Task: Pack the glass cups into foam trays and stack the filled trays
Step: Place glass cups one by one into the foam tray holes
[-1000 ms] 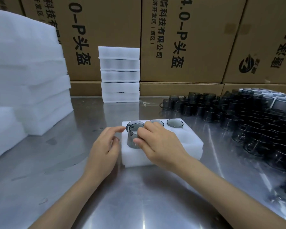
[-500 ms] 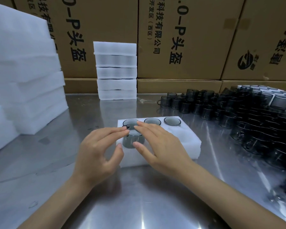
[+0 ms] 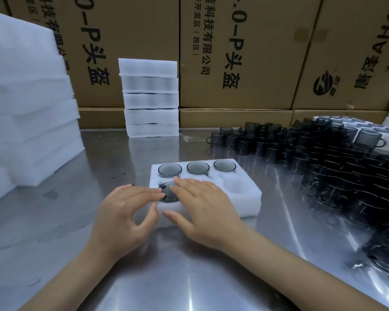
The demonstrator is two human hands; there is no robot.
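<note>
Glass cup (image 3: 167,194) now pressed down into foam tray (image 3: 245,198).

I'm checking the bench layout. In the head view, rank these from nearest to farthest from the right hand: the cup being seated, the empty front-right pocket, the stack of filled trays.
1. Cup being seated: under the right hand fingertips, tray's front left.
2. Empty front-right pocket: just right of that hand.
3. Stack of filled trays: far back, against the boxes.
</note>
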